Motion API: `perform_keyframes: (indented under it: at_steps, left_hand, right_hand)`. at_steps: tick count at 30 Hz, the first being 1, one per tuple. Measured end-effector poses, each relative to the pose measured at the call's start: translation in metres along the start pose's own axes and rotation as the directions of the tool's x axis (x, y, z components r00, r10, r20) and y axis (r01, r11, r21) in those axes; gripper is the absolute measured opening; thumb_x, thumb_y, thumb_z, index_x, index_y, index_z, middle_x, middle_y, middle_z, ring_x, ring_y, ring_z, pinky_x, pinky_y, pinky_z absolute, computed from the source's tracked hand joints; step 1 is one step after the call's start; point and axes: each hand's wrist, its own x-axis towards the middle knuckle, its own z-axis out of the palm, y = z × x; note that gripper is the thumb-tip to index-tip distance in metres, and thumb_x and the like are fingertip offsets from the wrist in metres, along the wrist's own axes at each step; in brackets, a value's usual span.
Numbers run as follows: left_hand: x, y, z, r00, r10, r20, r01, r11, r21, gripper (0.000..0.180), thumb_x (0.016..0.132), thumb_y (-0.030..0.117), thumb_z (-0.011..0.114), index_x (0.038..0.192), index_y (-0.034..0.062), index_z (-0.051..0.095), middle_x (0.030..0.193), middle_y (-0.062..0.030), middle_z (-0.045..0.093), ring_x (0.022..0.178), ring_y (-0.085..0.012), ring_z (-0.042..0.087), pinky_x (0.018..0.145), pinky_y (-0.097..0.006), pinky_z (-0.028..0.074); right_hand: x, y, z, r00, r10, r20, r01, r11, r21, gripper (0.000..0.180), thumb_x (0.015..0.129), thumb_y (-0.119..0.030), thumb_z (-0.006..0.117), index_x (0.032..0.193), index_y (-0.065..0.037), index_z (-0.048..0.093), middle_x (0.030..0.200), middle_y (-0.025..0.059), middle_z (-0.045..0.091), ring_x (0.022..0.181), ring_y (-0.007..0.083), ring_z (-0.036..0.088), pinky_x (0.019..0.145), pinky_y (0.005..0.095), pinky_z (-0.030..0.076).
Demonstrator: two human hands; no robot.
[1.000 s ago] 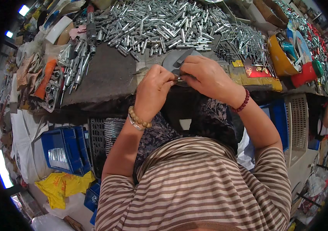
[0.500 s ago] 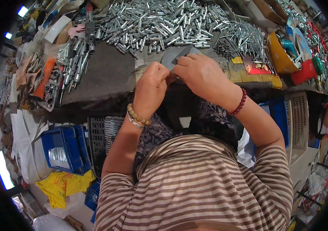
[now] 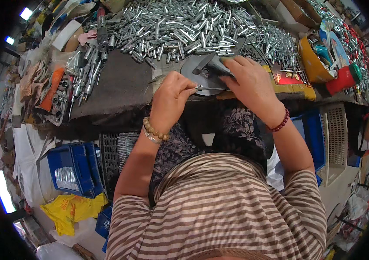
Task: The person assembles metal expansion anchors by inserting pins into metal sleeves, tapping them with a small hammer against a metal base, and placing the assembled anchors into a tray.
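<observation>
My left hand point(image 3: 171, 99) pinches a small shiny metal tube point(image 3: 199, 87) between thumb and fingertips. From the tube a thin metal rod point(image 3: 215, 89) extends right, its far end passing out of sight by my right hand. My right hand point(image 3: 254, 82) is at the right side of a dark metal fixture point(image 3: 206, 64), thumb and fingers apart; its fingertips are slightly blurred. Beneath the fixture lies a round grey metal plate point(image 3: 189, 69) at the bench edge. Behind it spreads a large heap of short silvery tubes point(image 3: 184, 28).
Thin metal rods point(image 3: 275, 45) pile up to the right, near a yellow container point(image 3: 312, 60) and a red jar with green lid point(image 3: 344, 80). Sockets and tools point(image 3: 85, 73) crowd the left. Blue crates point(image 3: 69, 169) and a yellow bag point(image 3: 72, 210) are below.
My right hand has moved right, away from my left hand, and its fingers have spread. The tube and the thin rod now show between the hands. My left hand stays nearly in place.
</observation>
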Motion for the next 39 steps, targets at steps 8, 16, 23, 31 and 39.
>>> perform_keyframes:
  at_steps: [8, 16, 23, 31, 39]
  left_hand:
    - [0.005, -0.002, -0.003, 0.998, -0.009, 0.059, 0.013, 0.999, -0.053, 0.010, 0.089, 0.004, 0.073, 0.097, -0.0011, 0.074, 0.093, -0.0113, 0.062, 0.083, -0.0277, 0.066, 0.074, -0.037, 0.053]
    - [0.006, 0.002, -0.005, 0.998, 0.008, 0.066, -0.006, 0.999, -0.040, 0.009, 0.088, 0.000, 0.073, 0.097, -0.0015, 0.073, 0.093, -0.0106, 0.062, 0.084, -0.0260, 0.065, 0.074, -0.036, 0.051]
    - [0.005, -0.005, -0.003, 0.999, 0.015, 0.051, -0.012, 0.999, -0.048, 0.009, 0.088, 0.001, 0.074, 0.097, -0.0005, 0.073, 0.092, -0.0102, 0.061, 0.083, -0.0260, 0.065, 0.074, -0.036, 0.052]
    - [0.005, -0.005, -0.004, 0.999, 0.008, 0.041, -0.004, 0.997, -0.079, 0.012, 0.087, -0.003, 0.075, 0.098, -0.0016, 0.075, 0.093, -0.0072, 0.062, 0.085, -0.0184, 0.063, 0.073, -0.030, 0.049]
    - [0.000, -0.002, 0.000, 1.000, -0.020, 0.016, 0.020, 0.999, -0.030, 0.013, 0.088, 0.000, 0.076, 0.101, 0.0008, 0.078, 0.093, -0.0058, 0.061, 0.085, -0.0183, 0.062, 0.074, -0.029, 0.048]
  right_hand:
    - [-0.021, 0.003, -0.021, 0.972, 0.194, 0.136, -0.225, 0.934, 0.278, 0.027, 0.086, -0.006, 0.071, 0.113, -0.008, 0.069, 0.099, 0.0140, 0.064, 0.085, 0.0364, 0.067, 0.071, 0.0469, 0.052]
    - [-0.035, -0.018, -0.032, 0.999, -0.030, 0.044, 0.025, 0.993, 0.112, 0.032, 0.085, -0.001, 0.068, 0.114, -0.013, 0.073, 0.096, 0.0067, 0.062, 0.070, 0.0310, 0.067, 0.059, 0.0420, 0.052]
    - [-0.041, -0.029, -0.030, 0.994, 0.004, -0.112, 0.007, 0.996, 0.093, 0.031, 0.083, -0.001, 0.069, 0.110, -0.016, 0.075, 0.092, 0.0048, 0.060, 0.067, 0.0265, 0.066, 0.057, 0.0382, 0.053]
    - [-0.041, -0.015, -0.016, 0.990, 0.144, 0.011, -0.141, 0.948, 0.284, 0.029, 0.082, -0.005, 0.072, 0.109, -0.014, 0.073, 0.099, 0.0069, 0.063, 0.071, 0.0293, 0.066, 0.063, 0.0396, 0.055]
    - [-0.023, -0.006, -0.003, 0.997, -0.078, -0.007, 0.078, 0.996, -0.037, 0.022, 0.081, -0.008, 0.077, 0.101, -0.010, 0.069, 0.096, 0.0096, 0.065, 0.086, 0.0310, 0.066, 0.072, 0.0439, 0.054]
